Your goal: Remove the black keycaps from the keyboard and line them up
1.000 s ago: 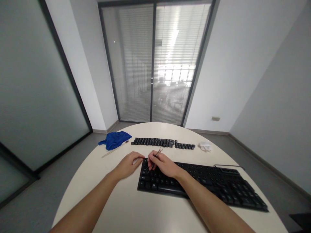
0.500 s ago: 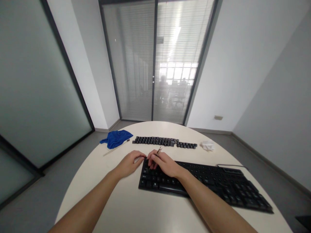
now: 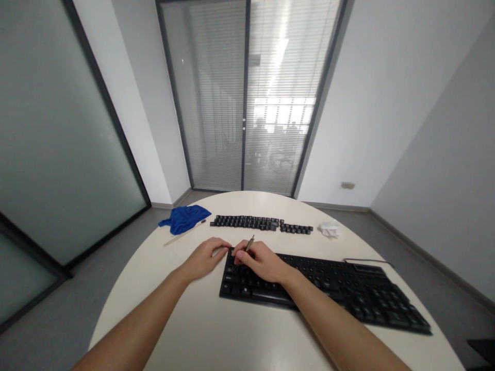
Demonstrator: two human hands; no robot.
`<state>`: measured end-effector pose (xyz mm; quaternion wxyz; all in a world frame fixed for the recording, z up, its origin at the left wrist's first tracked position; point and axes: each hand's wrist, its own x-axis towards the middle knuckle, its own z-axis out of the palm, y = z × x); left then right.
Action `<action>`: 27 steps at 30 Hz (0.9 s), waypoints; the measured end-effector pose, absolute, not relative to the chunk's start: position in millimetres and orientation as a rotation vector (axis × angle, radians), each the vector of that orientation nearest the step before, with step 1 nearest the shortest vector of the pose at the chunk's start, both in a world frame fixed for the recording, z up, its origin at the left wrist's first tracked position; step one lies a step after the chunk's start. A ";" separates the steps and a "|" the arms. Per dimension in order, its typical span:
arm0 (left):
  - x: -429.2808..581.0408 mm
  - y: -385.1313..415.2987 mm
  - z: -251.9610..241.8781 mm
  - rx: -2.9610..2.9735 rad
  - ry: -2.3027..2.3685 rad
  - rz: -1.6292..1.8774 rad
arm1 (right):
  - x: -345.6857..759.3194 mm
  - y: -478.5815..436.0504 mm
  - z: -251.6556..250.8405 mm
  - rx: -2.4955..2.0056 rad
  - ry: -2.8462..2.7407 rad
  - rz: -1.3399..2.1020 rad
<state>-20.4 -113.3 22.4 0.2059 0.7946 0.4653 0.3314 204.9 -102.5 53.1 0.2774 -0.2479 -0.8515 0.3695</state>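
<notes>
A black keyboard (image 3: 328, 282) lies slanted on the table, with many of its keys off. My right hand (image 3: 260, 260) is over its left end, fingers closed in a pen-like grip around slim metal tweezers (image 3: 250, 242). Their upper end sticks up above the fingers; the tips are down among the keys at the left side, hard to make out. Flat on the table, my left hand (image 3: 205, 257) is open, its fingertips touching the keyboard's upper left corner. Behind the hands, loose black keycaps (image 3: 247, 222) stand in rows, with a smaller group (image 3: 296, 228) to the right.
A blue cloth (image 3: 184, 219) lies at the back left, with a thin brush (image 3: 185, 232) beside it. Crumpled white tissue (image 3: 329, 229) sits at the right of the keycaps. The keyboard's cable (image 3: 367, 260) runs behind it. The pale table (image 3: 185, 324) has a rounded edge.
The tweezers are tilted slightly differently in my right hand, which has barely shifted. My left hand stays at the keyboard's corner. The view has moved a little.
</notes>
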 end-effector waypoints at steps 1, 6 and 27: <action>-20.4 -113.6 22.4 2.208 1.292 0.928 | 205.2 -103.3 53.7 -0.668 -2.301 0.954; -21.0 -115.2 22.8 2.180 1.237 0.967 | 205.4 -106.3 55.5 -0.671 -2.337 0.879; -18.9 -129.4 42.3 2.285 1.162 0.926 | 203.3 -102.2 47.7 -0.659 -2.203 0.995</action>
